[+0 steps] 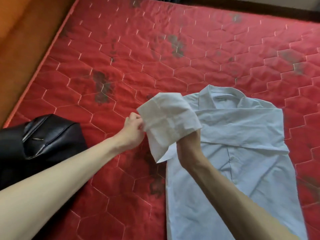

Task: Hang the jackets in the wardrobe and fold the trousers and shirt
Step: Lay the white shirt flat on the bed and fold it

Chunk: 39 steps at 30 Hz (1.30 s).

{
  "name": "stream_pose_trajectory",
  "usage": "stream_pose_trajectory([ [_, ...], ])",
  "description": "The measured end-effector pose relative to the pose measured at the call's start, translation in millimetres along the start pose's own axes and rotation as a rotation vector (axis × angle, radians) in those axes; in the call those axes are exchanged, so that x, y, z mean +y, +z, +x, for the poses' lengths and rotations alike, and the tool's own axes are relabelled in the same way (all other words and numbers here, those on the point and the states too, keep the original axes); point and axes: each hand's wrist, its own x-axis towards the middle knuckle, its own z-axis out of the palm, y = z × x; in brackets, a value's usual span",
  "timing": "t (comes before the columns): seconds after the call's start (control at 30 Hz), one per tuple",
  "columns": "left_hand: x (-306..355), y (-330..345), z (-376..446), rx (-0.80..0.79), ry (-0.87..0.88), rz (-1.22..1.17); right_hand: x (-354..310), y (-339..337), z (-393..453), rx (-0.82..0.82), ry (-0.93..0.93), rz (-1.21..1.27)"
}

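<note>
A pale blue shirt [242, 153] lies flat on a red quilted mattress [138, 58], collar toward the far side and its buttoned placket running down the middle toward the near edge. Its right-hand sleeve is already laid across the chest as a flat band, which narrows the body on that side. The left-hand sleeve [169, 122] is lifted clear of the mattress and held between both hands. The left hand [134, 130] pinches the sleeve's outer edge with fingertips and thumb, while the right hand [187, 146] grips it from below, fingers curled into the cloth near where the sleeve meets the body. Holding the sleeve at two points this way seems meant to keep it taut and square, so that it can be brought across the chest without creasing. To the near left, well apart from the shirt, a dark garment [34, 144] with a leathery sheen sits bunched on the mattress; it may be one of the jackets, though that cannot be told for certain. An orange-brown strip, probably the bed frame [26, 40], runs along the mattress's left side. No trousers or wardrobe are in view.
</note>
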Motion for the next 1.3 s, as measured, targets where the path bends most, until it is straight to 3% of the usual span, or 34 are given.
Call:
stream_pose_trajectory([
  [0.07,7,24,12,-0.097,0.069,0.015,-13,-22,21,0.0,0.073,0.135],
  [0.13,36,34,15,-0.121,0.088,0.021,-29,-54,44,-0.008,0.019,0.156],
  [0.27,47,46,37,-0.192,0.07,0.087,-51,-137,84,0.195,-0.068,0.133],
  [0.47,37,37,66,-0.136,0.116,0.404,-20,-232,105,0.379,0.18,0.129],
  [0.63,41,32,83,-0.09,0.179,0.429,14,-263,116,0.566,0.272,0.244],
  [0.73,47,39,86,-0.038,0.305,0.373,35,-282,121,0.749,0.266,0.056],
  [0.9,51,49,94,-0.06,0.428,0.405,30,-312,119,0.768,0.139,-0.183],
  [1.0,51,57,104,-0.05,0.371,0.378,16,-335,120,0.813,0.034,-0.232],
  [1.1,47,68,117,-0.023,0.236,0.289,18,-360,117,0.81,0.062,-0.374],
  [1.2,29,70,124,-0.115,0.212,0.476,19,-376,118,0.8,0.096,-0.474],
  [1.3,18,64,127,-0.14,0.393,0.69,12,-372,116,0.786,0.018,-0.568],
])
